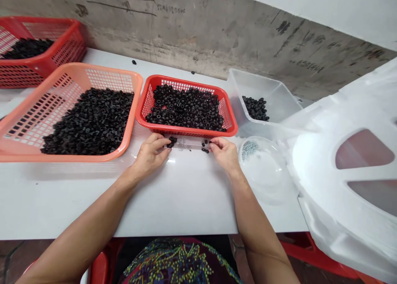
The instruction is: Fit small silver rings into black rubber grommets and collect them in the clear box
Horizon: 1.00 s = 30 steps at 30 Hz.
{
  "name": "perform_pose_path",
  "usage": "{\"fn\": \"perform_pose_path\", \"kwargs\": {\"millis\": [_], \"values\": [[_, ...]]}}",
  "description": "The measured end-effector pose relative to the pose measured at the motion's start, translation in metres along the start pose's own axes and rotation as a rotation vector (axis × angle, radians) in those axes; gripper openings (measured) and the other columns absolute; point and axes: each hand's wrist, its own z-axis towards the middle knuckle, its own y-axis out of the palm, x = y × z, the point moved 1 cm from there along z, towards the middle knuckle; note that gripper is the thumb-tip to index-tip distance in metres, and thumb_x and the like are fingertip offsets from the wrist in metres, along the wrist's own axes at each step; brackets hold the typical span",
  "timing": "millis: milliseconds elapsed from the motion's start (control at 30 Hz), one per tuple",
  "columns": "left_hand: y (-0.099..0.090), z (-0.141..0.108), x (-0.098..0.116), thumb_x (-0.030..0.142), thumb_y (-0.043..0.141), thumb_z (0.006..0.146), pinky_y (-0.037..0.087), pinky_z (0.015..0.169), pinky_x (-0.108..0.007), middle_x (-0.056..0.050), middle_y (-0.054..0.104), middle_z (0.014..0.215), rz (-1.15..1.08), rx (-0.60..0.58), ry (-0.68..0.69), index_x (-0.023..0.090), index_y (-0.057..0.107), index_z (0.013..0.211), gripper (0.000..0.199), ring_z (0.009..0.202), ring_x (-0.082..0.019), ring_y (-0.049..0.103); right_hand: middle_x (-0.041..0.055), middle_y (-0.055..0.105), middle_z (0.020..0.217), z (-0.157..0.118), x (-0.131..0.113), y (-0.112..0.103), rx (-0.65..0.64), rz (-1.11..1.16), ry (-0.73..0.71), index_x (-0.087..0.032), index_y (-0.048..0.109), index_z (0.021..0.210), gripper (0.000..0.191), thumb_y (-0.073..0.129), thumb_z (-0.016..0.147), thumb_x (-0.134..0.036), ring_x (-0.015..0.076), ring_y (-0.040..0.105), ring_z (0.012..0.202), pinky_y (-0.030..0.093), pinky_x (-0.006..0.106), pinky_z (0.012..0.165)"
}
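My left hand (152, 152) is at the front of the small red basket (231, 131), thumb and fingers closing at a few small black ring-shaped pieces (172, 141). At the basket's right front, my right hand (226, 152) pinches a small black piece, mostly hidden by the fingertips. A few more black pieces (205, 150) lie just left of those fingers. Between my hands is a scatter of tiny clear or silvery bits (183, 145). The red basket holds a heap of round black pieces with holes (189, 108).
An orange basket (132, 122) of black parts stands at left, a red basket (70, 39) behind it. To the right are a clear bin (279, 104) with black pieces, a round clear dish (263, 168) with tiny silvery parts, and a large white plastic-wrapped object (319, 151).
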Motion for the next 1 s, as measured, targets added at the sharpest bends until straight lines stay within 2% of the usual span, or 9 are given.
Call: {"fn": "perform_pose_path", "kwargs": {"millis": [100, 233, 367, 500, 600, 700, 833, 1000], "values": [[0.004, -0.002, 0.006, 0.018, 0.059, 0.073, 0.044, 0.062, -0.025, -0.002, 0.06, 0.075, -0.15, -0.006, -0.108, 0.017, 0.065, 0.092, 0.019, 0.065, -0.012, 0.053, 0.0027, 0.065, 0.076, -0.007, -0.01, 0.012, -0.019, -0.012, -0.139, -0.017, 0.066, 0.088, 0.02, 0.05, 0.077, -0.02, 0.0149, 0.059, 0.066, 0.048, 0.027, 0.063], [0.01, -0.003, 0.011, 0.018, 0.065, 0.065, 0.044, 0.058, -0.024, 0.0, 0.062, 0.072, -0.378, -0.014, -0.316, 0.015, 0.064, 0.086, 0.02, 0.063, -0.012, 0.055, 0.0072, 0.059, 0.079, -0.014, -0.021, 0.031, -0.071, -0.358, -0.371, -0.016, 0.068, 0.084, 0.021, 0.047, 0.08, -0.015, 0.0189, 0.055, 0.079, 0.046, 0.031, 0.076], [0.014, -0.002, 0.017, 0.016, 0.068, 0.059, 0.043, 0.055, -0.022, 0.002, 0.061, 0.066, -0.525, -0.027, -0.473, 0.014, 0.065, 0.082, 0.023, 0.058, -0.01, 0.053, 0.0104, 0.053, 0.087, -0.016, -0.025, 0.043, -0.084, -0.675, -0.4, -0.015, 0.067, 0.087, 0.019, 0.053, 0.084, -0.028, 0.0236, 0.049, 0.087, 0.044, 0.036, 0.081], [0.016, -0.003, 0.023, 0.015, 0.07, 0.058, 0.042, 0.054, -0.022, 0.002, 0.062, 0.063, -0.63, -0.066, -0.578, 0.013, 0.065, 0.082, 0.025, 0.055, -0.009, 0.052, 0.0112, 0.052, 0.088, -0.014, -0.024, 0.049, -0.11, -0.745, -0.401, -0.016, 0.067, 0.088, 0.021, 0.05, 0.087, -0.029, 0.0244, 0.047, 0.086, 0.043, 0.037, 0.079], [0.016, -0.004, 0.026, 0.018, 0.068, 0.062, 0.042, 0.054, -0.024, 0.001, 0.062, 0.06, -0.681, -0.102, -0.593, 0.013, 0.066, 0.084, 0.022, 0.054, -0.01, 0.053, 0.011, 0.052, 0.086, -0.013, -0.022, 0.048, -0.108, -0.687, -0.421, -0.016, 0.066, 0.087, 0.018, 0.051, 0.085, -0.025, 0.0244, 0.047, 0.085, 0.043, 0.037, 0.079], [0.017, -0.005, 0.025, 0.019, 0.067, 0.065, 0.043, 0.054, -0.025, 0.001, 0.061, 0.057, -0.696, -0.112, -0.582, 0.013, 0.066, 0.083, 0.019, 0.053, -0.011, 0.053, 0.0079, 0.053, 0.082, -0.014, -0.021, 0.045, -0.115, -0.515, -0.413, -0.018, 0.065, 0.085, 0.011, 0.055, 0.081, -0.017, 0.0227, 0.049, 0.085, 0.044, 0.036, 0.079], [0.02, -0.006, 0.024, 0.016, 0.068, 0.064, 0.043, 0.053, -0.024, 0.001, 0.061, 0.057, -0.726, -0.122, -0.594, 0.012, 0.065, 0.083, 0.019, 0.051, -0.011, 0.054, 0.0044, 0.057, 0.081, -0.016, -0.026, 0.04, -0.157, -0.207, -0.339, -0.019, 0.064, 0.082, 0.014, 0.054, 0.076, -0.011, 0.0187, 0.054, 0.081, 0.045, 0.033, 0.077], [0.025, -0.009, 0.021, 0.015, 0.069, 0.065, 0.048, 0.058, -0.025, -0.002, 0.066, 0.065, -0.881, -0.178, -0.615, 0.011, 0.064, 0.084, 0.02, 0.057, -0.012, 0.06, 0.0021, 0.062, 0.079, -0.024, -0.04, 0.036, -0.218, 0.101, -0.224, -0.019, 0.066, 0.082, 0.01, 0.058, 0.076, -0.015, 0.0154, 0.057, 0.074, 0.047, 0.03, 0.071]]}}
